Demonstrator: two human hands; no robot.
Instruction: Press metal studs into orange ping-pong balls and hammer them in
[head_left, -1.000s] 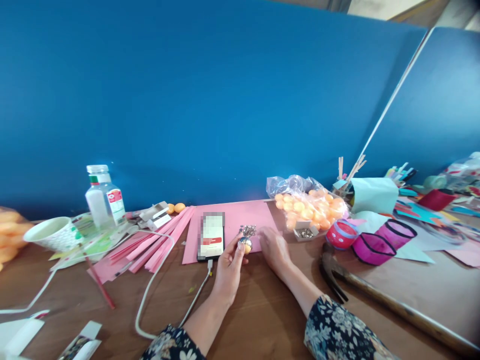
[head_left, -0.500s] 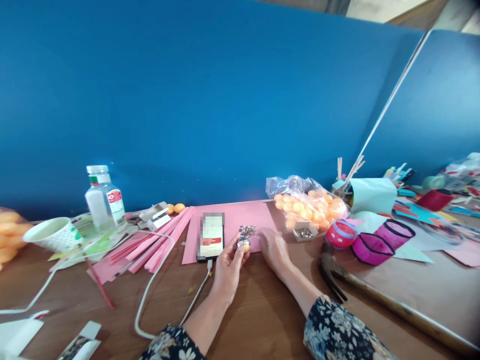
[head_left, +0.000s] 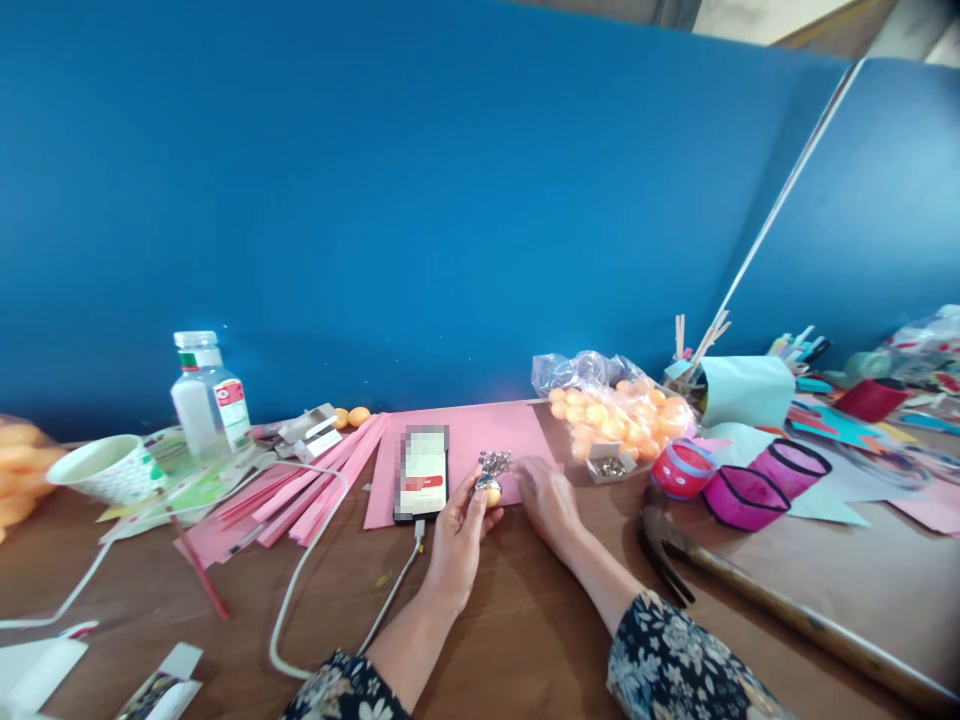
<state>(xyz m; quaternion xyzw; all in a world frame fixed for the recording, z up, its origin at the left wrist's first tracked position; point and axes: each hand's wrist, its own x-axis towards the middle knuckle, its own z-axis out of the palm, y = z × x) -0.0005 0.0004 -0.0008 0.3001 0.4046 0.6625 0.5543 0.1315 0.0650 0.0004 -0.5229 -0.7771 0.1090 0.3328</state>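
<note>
My left hand [head_left: 463, 530] is closed around a small orange ball [head_left: 493, 496], its thumb laid along the near side. Shiny metal studs, which look like thumbtacks, cover part of the ball. Just beyond it a small pile of loose metal thumbtacks [head_left: 496, 461] lies on a pink sheet of paper [head_left: 480, 425]. My right hand [head_left: 553, 505] is at the right of this pile, its fingers bent together and pointing at the tacks. Whether a tack is between those fingertips is too small to see.
A phone [head_left: 421, 480] on a white cable lies left of my hands. On the right are a bag of orange balls [head_left: 619, 410], a small box of tacks [head_left: 610, 465], a red cup [head_left: 681, 468] and a claw hammer [head_left: 757, 580]. Pink strips [head_left: 330, 490] and a bottle [head_left: 206, 400] are left.
My left hand has turned the ball very slightly, showing more of its orange side. My right hand stays almost in the same spot by the pile.
</note>
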